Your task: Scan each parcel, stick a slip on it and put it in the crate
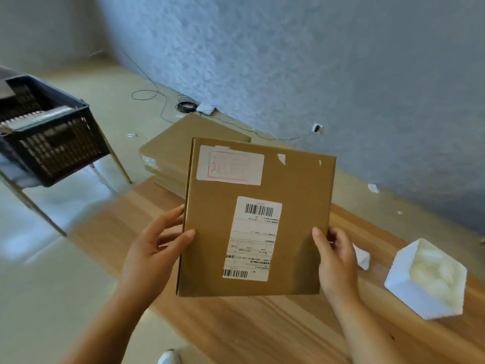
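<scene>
Behind parcel (214,232), half-hidden brown boxes (168,156).

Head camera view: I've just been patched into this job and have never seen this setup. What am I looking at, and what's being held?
There is no machine here. A person wears one wide-angle camera on the head, looking forward and down, so you see their own arms. The left hand and right hand each grip a side edge of a flat brown cardboard parcel, held up facing the camera. It carries a white barcode label and, above that, a pink-printed white slip. Below lies a light wooden table with a white foam block on it at the right. At the left stands the dark plastic lattice crate, where parcels go. More brown cardboard boxes lie beyond the table.
</scene>
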`<state>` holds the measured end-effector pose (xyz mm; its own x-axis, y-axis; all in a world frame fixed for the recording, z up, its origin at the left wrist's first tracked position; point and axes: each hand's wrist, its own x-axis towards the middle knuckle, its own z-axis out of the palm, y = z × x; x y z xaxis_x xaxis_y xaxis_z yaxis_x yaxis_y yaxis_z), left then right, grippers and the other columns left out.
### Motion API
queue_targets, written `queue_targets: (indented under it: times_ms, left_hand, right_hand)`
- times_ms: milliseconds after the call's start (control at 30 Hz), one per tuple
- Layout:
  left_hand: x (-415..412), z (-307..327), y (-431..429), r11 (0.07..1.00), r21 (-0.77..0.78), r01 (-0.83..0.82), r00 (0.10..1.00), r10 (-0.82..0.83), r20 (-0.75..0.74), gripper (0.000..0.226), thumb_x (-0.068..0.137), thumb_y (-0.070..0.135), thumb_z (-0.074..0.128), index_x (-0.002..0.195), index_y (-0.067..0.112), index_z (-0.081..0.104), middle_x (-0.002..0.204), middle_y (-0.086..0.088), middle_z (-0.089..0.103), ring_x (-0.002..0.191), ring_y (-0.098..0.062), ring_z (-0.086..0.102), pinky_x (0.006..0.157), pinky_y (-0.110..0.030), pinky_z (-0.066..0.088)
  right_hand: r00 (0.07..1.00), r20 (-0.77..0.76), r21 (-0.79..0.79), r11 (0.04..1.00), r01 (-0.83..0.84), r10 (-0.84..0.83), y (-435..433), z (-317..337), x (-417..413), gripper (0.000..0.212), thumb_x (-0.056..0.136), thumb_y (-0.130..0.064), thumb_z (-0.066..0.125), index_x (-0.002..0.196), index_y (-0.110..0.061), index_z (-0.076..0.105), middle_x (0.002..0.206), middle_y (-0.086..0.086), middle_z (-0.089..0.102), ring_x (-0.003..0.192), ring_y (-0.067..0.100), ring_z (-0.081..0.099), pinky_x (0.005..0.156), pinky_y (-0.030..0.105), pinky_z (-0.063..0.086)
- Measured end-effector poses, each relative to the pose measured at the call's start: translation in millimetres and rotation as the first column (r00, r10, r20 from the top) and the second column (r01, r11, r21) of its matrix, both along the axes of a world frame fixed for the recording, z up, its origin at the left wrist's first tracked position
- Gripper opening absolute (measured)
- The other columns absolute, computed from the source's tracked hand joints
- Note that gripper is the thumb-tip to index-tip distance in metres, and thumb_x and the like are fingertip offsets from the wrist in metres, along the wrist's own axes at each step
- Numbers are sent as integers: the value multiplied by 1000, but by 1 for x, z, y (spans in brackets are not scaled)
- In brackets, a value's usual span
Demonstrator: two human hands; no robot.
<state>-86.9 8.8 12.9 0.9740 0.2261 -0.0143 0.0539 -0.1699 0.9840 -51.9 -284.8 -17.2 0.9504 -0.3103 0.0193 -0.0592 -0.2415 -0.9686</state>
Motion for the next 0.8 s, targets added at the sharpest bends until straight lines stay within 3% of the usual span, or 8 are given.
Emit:
queue_targets:
  times_ms: [133,233,367,467,667,800]
  left_hand:
    - [-22,-2,64,981,-34,-192,981,192,3,33,84,22,63,113,37,61,109,11,67,91,-5,65,75,-28,50]
    - [-37,-5,122,950,-43,-309,951,308,-25,29,87,11,61,104,34,63,96,13,72,87,-7,67,75,-31,53]
    - [-51,-10,210,909,-50,-414,909,410,-71,23,84,18,66,101,33,63,99,6,71,92,-17,67,81,-44,53]
    - [-52,-9,279,885,-29,-465,883,462,-84,29,73,32,64,102,31,63,103,5,70,96,-20,65,84,-48,53]
    - [-41,-17,400,835,62,-547,828,550,-107,10,87,24,62,96,30,65,89,15,71,88,-10,66,84,-48,52]
    - [-18,-23,453,826,71,-560,818,564,-112,11,88,30,61,98,30,60,98,10,67,92,-15,65,78,-42,55]
  right_hand:
    - [981,12,-63,979,-194,196,72,6,17,9,86,-47,61,87,-38,60,85,-16,69,74,2,64,63,26,46]
    - [946,-10,-89,942,-324,325,138,6,32,13,84,-51,61,84,-38,59,82,-17,68,70,1,64,59,26,46]
    - [891,-67,-93,886,-454,450,239,3,57,28,81,-56,61,88,-29,61,84,-5,70,80,16,67,69,41,55]
    - [856,-95,-70,854,-516,509,318,0,75,29,82,-55,61,89,-27,61,87,-4,70,83,19,67,73,43,55]
    - [789,-156,-53,792,-608,595,448,-6,102,23,91,-47,54,100,-26,58,97,-8,65,88,12,63,62,25,49]
    - [763,-194,-89,764,-639,616,503,-11,128,23,93,-44,53,104,-25,56,100,-11,61,88,6,59,58,17,43]
